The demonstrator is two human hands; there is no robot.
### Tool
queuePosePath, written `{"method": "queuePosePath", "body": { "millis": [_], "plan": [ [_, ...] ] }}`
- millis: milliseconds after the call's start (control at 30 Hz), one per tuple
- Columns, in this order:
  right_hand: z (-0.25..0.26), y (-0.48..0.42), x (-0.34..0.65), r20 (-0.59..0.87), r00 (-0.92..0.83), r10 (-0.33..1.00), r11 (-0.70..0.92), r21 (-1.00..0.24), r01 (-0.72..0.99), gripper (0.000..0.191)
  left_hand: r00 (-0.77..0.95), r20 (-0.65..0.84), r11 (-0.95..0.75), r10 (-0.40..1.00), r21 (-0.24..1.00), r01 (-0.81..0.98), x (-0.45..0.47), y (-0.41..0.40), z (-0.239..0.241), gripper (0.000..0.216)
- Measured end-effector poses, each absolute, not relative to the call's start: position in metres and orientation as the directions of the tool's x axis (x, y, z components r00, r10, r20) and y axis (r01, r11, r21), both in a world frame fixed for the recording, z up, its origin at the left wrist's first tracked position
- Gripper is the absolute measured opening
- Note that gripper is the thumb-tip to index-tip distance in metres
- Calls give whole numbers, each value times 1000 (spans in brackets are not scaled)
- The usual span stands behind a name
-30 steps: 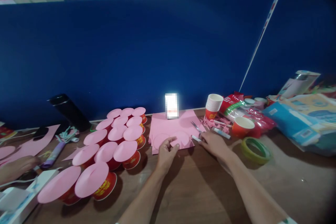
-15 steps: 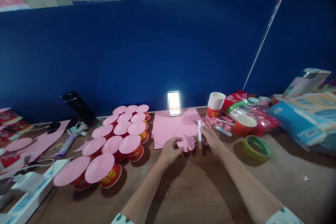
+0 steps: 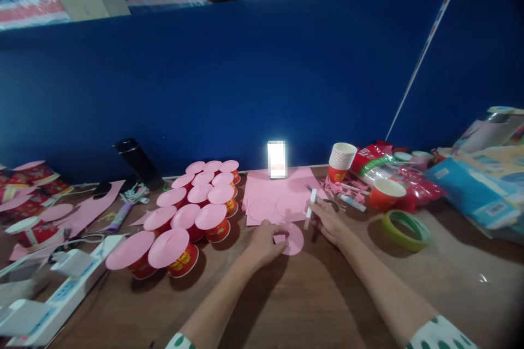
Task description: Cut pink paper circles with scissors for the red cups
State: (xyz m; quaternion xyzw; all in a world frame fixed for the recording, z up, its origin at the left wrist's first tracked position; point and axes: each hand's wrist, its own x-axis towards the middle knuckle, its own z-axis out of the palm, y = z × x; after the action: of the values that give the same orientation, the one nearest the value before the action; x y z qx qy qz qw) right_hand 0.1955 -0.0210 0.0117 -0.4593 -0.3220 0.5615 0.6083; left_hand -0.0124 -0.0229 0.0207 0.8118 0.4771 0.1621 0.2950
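Observation:
My left hand (image 3: 266, 243) has its thumb and fingers closed at the left side of a round pink paper disc (image 3: 295, 239), just above the brown tabletop. My right hand (image 3: 328, 222) has its fingertips on a slim white pen (image 3: 311, 208), which stands out at a tilt by the index finger. Dark-handled scissors (image 3: 332, 204) lie just behind that hand, partly hidden by it. Beyond both hands lie pink paper sheets (image 3: 282, 185), with round outlines on the front part.
On the left stand several red paper cups (image 3: 183, 260) topped with pink discs, a black bottle (image 3: 139, 163) and a white power strip (image 3: 61, 294). To the right are stacked cups (image 3: 341, 161), green tape (image 3: 406, 230), a single cup (image 3: 387, 194) and a blue packet (image 3: 470, 188).
My left hand has brought the pink disc toward me, off the sheets' front edge, and it now appears flat and round. The white pen has tilted at my right fingertips. The view has shifted slightly.

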Motion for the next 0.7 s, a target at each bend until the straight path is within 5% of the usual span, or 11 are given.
{"method": "queuePosePath", "body": {
  "millis": [500,700],
  "plan": [
    [5,-13,187,-182,263,947,-51,-897,-439,29,466,29,-415,884,506,756,-11,-35,20,36],
    [12,-19,172,-233,286,929,7,-765,-644,20,397,221,-430,891,691,581,0,-37,23,34]
  ]
}}
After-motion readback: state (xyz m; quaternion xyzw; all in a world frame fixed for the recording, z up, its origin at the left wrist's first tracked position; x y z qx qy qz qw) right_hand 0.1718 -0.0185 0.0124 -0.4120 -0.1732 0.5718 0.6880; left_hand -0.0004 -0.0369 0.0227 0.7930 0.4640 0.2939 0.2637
